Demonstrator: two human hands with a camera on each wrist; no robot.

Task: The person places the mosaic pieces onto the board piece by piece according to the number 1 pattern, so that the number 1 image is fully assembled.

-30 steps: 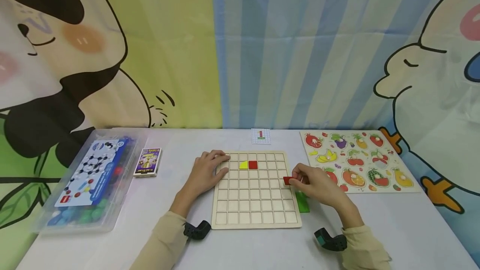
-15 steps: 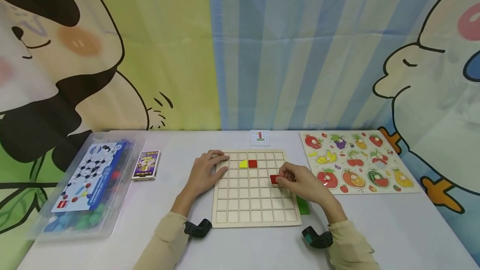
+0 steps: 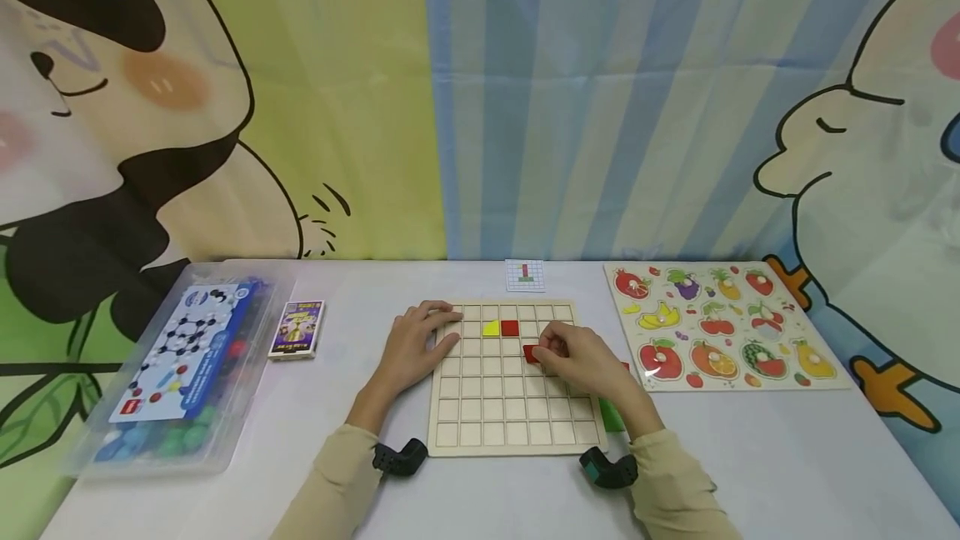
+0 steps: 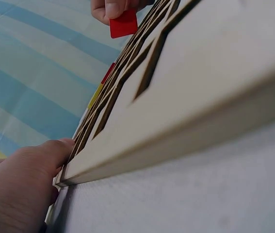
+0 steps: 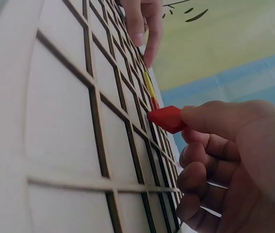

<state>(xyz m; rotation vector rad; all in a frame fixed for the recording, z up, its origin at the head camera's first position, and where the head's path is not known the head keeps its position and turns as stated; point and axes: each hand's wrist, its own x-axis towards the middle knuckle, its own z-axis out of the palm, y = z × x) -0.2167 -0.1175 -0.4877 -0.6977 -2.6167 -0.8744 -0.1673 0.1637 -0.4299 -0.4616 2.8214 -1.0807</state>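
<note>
One red tile (image 3: 530,354), pinched in the right hand (image 3: 588,363), over the grid board (image 3: 502,411), farther left than a second ago, when it is at the right edge. One left hand (image 3: 411,348), fingers extended, touching the left edge, unchanged. One plastic case (image 3: 180,463), one small box (image 3: 296,330): lettering illegible.

The white table (image 3: 525,498) bears a molecular model kit (image 3: 183,348) and purple box (image 3: 296,330) left, gridded wooden board (image 3: 504,411) centre, pattern card (image 3: 525,276) far, fruit puzzle (image 3: 738,342) right.
</note>
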